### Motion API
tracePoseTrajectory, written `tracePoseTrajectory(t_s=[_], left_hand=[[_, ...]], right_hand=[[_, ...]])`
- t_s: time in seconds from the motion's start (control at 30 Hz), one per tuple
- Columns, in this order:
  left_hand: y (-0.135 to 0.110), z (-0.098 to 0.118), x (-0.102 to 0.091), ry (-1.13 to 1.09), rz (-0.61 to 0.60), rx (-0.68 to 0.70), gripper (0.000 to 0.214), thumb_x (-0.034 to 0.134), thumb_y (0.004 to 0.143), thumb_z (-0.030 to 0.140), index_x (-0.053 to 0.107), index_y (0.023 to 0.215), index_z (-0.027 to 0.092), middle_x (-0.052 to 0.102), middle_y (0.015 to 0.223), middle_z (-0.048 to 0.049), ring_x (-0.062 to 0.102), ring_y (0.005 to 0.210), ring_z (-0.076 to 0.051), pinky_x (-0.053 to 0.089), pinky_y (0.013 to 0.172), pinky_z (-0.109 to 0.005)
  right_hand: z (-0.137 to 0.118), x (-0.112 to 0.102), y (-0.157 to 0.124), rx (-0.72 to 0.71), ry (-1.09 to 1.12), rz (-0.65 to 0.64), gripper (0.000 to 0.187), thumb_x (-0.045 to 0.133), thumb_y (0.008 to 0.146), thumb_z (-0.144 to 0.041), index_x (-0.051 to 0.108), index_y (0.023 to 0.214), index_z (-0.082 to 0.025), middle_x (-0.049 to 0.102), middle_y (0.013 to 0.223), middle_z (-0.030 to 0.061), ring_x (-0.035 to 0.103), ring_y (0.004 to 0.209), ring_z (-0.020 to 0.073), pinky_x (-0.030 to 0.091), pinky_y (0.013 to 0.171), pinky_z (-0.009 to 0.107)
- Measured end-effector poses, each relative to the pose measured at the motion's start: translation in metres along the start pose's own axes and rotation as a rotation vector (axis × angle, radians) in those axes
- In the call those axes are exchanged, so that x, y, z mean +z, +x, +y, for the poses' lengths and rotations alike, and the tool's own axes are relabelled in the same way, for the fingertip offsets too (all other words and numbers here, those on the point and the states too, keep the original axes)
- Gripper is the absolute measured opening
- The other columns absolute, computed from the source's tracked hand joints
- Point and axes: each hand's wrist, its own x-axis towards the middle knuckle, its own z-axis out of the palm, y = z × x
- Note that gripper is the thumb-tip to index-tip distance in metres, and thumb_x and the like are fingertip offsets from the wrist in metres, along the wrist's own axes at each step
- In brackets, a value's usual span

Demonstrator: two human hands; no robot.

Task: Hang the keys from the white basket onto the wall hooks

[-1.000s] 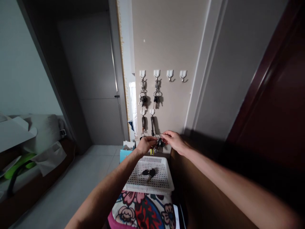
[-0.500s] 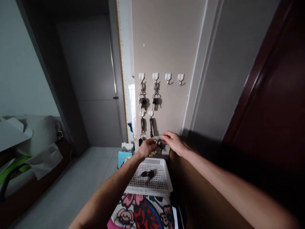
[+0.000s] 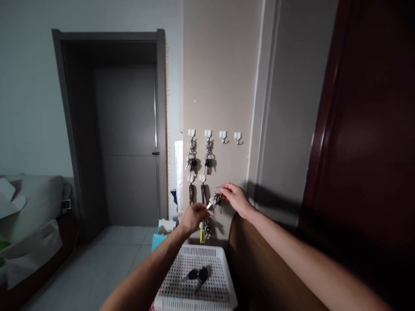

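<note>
My right hand point(image 3: 236, 198) pinches the metal ring of a bunch of keys point(image 3: 216, 199), which hangs in front of the wall. At the lower left of the bunch, my left hand point(image 3: 193, 217) has thumb and fingers closed on the end of one silver key. Below that hand dangle a yellow-green key fob point(image 3: 202, 232) and a small dark charm point(image 3: 208, 229). Two loose keys with black heads point(image 3: 202, 274) lie in the white perforated basket point(image 3: 204, 250) underneath.
White wall hooks form an upper row; key bunches point(image 3: 191, 163) hang from its left two, while a third hook point(image 3: 223, 136) and a fourth point(image 3: 237, 137) are bare. Two lower hooks hold dark straps point(image 3: 203, 193). A brown curved panel point(image 3: 253, 259) stands right of the basket, a blue box point(image 3: 158, 240) left.
The view has tilted up, so the hooks and basket sit lower. My left hand has moved down from the ring to a single key, and the keys now hang spread from the ring.
</note>
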Motion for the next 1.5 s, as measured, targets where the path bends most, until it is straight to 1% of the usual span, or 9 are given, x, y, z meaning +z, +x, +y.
tracePoseTrajectory(t_s=[0.27,0.43,0.57,0.7,0.9,1.03,1.2,1.33,1.5], left_hand=[[0.026,0.053,0.008,0.085,0.019,0.199,0.015,0.044,0.06,0.01,0.051,0.074,0.011,0.053,0.056,0.0,0.043,0.045,-0.004,0.035,0.047,-0.017],[0.034,0.069,0.017,0.08,0.002,0.288,0.017,0.041,0.062,0.008,0.051,0.075,0.011,0.053,0.059,-0.0011,0.045,0.05,-0.005,0.038,0.052,-0.017],[0.036,0.062,0.018,0.099,-0.019,0.313,0.017,0.041,0.062,0.007,0.051,0.074,0.011,0.053,0.06,-0.0014,0.046,0.051,-0.005,0.039,0.051,-0.017],[0.035,0.05,0.012,0.112,-0.013,0.293,0.016,0.043,0.061,0.01,0.051,0.075,0.011,0.052,0.059,-0.0004,0.046,0.05,-0.005,0.038,0.05,-0.017],[0.019,0.014,-0.011,0.141,0.061,0.154,0.015,0.047,0.058,0.011,0.053,0.072,0.012,0.052,0.055,0.0011,0.044,0.047,-0.005,0.036,0.049,-0.018],[0.003,-0.04,-0.03,0.259,0.128,-0.045,0.015,0.047,0.057,0.011,0.055,0.07,0.012,0.05,0.051,0.0019,0.043,0.045,-0.006,0.034,0.048,-0.018],[-0.026,-0.103,-0.04,0.585,0.051,-0.163,0.02,0.047,0.055,0.01,0.056,0.071,0.013,0.053,0.056,0.0002,0.045,0.052,-0.009,0.034,0.051,-0.019],[-0.043,-0.128,-0.033,0.786,-0.057,-0.14,0.021,0.048,0.053,0.013,0.057,0.072,0.015,0.054,0.061,-0.0017,0.047,0.057,-0.013,0.034,0.055,-0.022],[-0.047,-0.132,-0.016,0.918,-0.058,-0.042,0.018,0.048,0.055,0.016,0.059,0.069,0.017,0.055,0.07,-0.0055,0.048,0.07,-0.018,0.033,0.062,-0.024]], right_hand=[[-0.065,-0.014,0.079,-0.118,0.028,0.237,0.01,0.047,0.056,-0.021,0.05,0.063,-0.014,0.052,0.054,-0.0014,0.045,0.044,0.0064,0.036,0.041,0.019],[-0.081,-0.018,0.118,-0.164,0.015,0.414,0.008,0.046,0.057,-0.018,0.051,0.062,-0.014,0.053,0.054,-0.0004,0.046,0.042,0.0061,0.036,0.04,0.017],[-0.074,-0.017,0.135,-0.147,-0.067,0.519,0.007,0.046,0.056,-0.017,0.052,0.06,-0.014,0.055,0.056,0.0011,0.047,0.044,0.0073,0.037,0.041,0.018],[-0.065,-0.018,0.136,-0.143,-0.192,0.515,0.011,0.048,0.055,-0.017,0.054,0.063,-0.013,0.056,0.059,0.0021,0.05,0.05,0.0101,0.04,0.047,0.022],[-0.047,-0.015,0.094,-0.315,-0.428,0.583,0.021,0.043,0.059,-0.015,0.054,0.077,-0.014,0.055,0.076,0.0037,0.05,0.066,0.0111,0.039,0.064,0.025],[-0.003,0.007,0.03,-0.319,-0.486,0.284,0.024,0.042,0.059,-0.014,0.052,0.081,-0.015,0.053,0.085,0.0038,0.049,0.068,0.0099,0.038,0.062,0.023],[0.056,0.038,-0.051,-0.115,-0.608,-0.378,0.016,0.043,0.062,-0.018,0.057,0.07,-0.018,0.058,0.07,0.0014,0.05,0.059,0.0102,0.037,0.055,0.022],[0.075,0.042,-0.078,-0.145,-0.846,-0.812,0.016,0.046,0.059,-0.017,0.059,0.067,-0.019,0.059,0.064,0.0007,0.05,0.057,0.0117,0.034,0.051,0.021],[0.081,0.038,-0.083,-0.15,-1.092,-0.976,0.02,0.049,0.056,-0.019,0.059,0.073,-0.021,0.058,0.076,0.0034,0.051,0.066,0.0146,0.033,0.051,0.021]])
